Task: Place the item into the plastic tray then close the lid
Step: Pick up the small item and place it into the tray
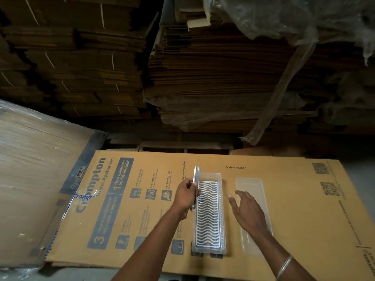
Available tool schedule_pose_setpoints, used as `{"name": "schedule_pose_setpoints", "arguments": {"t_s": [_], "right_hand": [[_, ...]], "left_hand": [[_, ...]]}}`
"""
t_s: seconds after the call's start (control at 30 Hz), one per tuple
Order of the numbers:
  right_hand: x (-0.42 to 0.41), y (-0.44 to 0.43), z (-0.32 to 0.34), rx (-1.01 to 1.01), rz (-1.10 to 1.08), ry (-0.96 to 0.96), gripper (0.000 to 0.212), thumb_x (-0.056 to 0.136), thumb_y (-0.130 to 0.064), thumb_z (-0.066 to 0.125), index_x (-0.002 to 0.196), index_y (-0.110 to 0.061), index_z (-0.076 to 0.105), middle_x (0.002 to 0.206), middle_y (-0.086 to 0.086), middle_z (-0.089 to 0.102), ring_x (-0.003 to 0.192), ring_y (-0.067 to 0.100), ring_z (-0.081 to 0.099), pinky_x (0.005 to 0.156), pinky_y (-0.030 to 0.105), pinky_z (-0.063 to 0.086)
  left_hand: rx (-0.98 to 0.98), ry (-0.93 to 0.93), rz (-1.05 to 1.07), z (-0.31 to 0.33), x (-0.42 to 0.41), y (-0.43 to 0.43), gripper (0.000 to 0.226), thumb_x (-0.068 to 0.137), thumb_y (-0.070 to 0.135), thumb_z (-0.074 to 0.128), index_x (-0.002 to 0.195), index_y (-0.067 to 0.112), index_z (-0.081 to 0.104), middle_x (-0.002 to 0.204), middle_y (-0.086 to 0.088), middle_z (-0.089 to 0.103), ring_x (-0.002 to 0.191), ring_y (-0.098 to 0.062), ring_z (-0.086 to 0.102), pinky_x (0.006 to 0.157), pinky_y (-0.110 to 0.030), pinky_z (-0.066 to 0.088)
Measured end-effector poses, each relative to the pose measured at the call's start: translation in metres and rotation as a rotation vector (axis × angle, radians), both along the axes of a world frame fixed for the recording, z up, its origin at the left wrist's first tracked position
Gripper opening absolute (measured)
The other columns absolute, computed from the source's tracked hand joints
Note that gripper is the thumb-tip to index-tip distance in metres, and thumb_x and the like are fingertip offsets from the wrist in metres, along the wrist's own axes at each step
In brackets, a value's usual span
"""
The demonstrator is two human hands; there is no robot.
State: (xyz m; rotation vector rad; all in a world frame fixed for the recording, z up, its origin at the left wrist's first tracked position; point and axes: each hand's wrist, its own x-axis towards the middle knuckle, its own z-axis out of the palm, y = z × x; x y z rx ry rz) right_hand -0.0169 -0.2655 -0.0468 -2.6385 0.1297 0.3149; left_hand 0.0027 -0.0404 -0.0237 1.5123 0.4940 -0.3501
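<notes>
A clear plastic tray [209, 176] lies lengthwise on a flat printed cardboard sheet [142, 199]. Inside it rests a white wavy wire rack [208, 216]. My left hand [185, 196] grips a thin clear plastic piece [196, 175], held on edge along the tray's left wall. To the right of the tray lies a clear plastic lid [251, 185], flat on the cardboard. My right hand [246, 211] hovers over the lid's middle with fingers spread, holding nothing, and hides part of it.
Tall stacks of flattened cardboard [203, 78] rise behind the work surface, some under plastic wrap [284, 17]. A wrapped bundle of sheets [30, 169] sits at the left. A wooden pallet [162, 146] shows beyond the cardboard's far edge.
</notes>
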Motion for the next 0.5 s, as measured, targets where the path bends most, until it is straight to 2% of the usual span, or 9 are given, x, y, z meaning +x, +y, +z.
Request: {"name": "schedule_pose_setpoints", "arguments": {"t_s": [0.07,0.17,0.23,0.3,0.4,0.5], "right_hand": [[-0.007,-0.010,-0.006,-0.009,-0.042,0.023,0.063,0.099,-0.062,0.032,0.140,-0.020,0.053,0.142,0.000,0.057,0.129,0.022,0.054,0.096,0.039,0.052],[-0.016,-0.024,-0.012,-0.010,-0.091,0.041,0.063,0.099,-0.061,0.032,0.140,-0.019,0.054,0.142,0.001,0.057,0.129,0.022,0.055,0.097,0.039,0.051],[-0.022,-0.032,-0.015,-0.010,-0.116,0.057,0.062,0.099,-0.060,0.033,0.140,-0.018,0.054,0.142,0.001,0.057,0.129,0.023,0.055,0.099,0.039,0.050],[-0.028,-0.037,-0.017,-0.011,-0.139,0.071,0.062,0.100,-0.059,0.033,0.140,-0.018,0.054,0.143,0.003,0.057,0.128,0.024,0.056,0.099,0.038,0.049],[-0.037,-0.044,-0.021,-0.010,-0.171,0.084,0.060,0.100,-0.057,0.037,0.139,-0.015,0.055,0.141,0.005,0.058,0.125,0.026,0.057,0.096,0.037,0.049],[-0.044,-0.050,-0.025,-0.039,-0.189,0.112,0.057,0.101,-0.054,0.041,0.139,-0.014,0.055,0.139,0.007,0.057,0.123,0.027,0.057,0.095,0.038,0.050]], "left_hand": [[0.192,0.040,-0.048,-0.012,-0.002,-0.009,0.019,0.107,0.020,0.053,0.113,0.009,0.067,0.093,-0.018,0.071,0.074,-0.025,0.059,0.067,-0.039,0.047],[0.457,0.052,-0.124,-0.022,-0.002,-0.024,0.015,0.100,0.018,0.065,0.110,0.008,0.068,0.090,-0.012,0.074,0.074,-0.024,0.066,0.068,-0.031,0.053],[0.622,0.048,-0.249,-0.028,0.001,-0.034,0.014,0.095,0.014,0.070,0.106,0.005,0.071,0.095,-0.012,0.076,0.087,-0.028,0.072,0.077,-0.036,0.057],[0.771,0.041,-0.390,-0.034,0.004,-0.043,0.017,0.094,0.006,0.065,0.110,0.002,0.069,0.110,-0.015,0.075,0.103,-0.032,0.071,0.085,-0.040,0.056],[0.909,0.057,-0.548,-0.040,0.003,-0.055,0.021,0.097,0.002,0.056,0.118,0.000,0.061,0.122,-0.019,0.069,0.115,-0.035,0.067,0.092,-0.041,0.053],[0.961,0.113,-0.612,-0.048,0.002,-0.062,0.035,0.091,0.003,0.072,0.123,0.000,0.059,0.126,-0.019,0.068,0.121,-0.033,0.066,0.098,-0.038,0.054]]}}
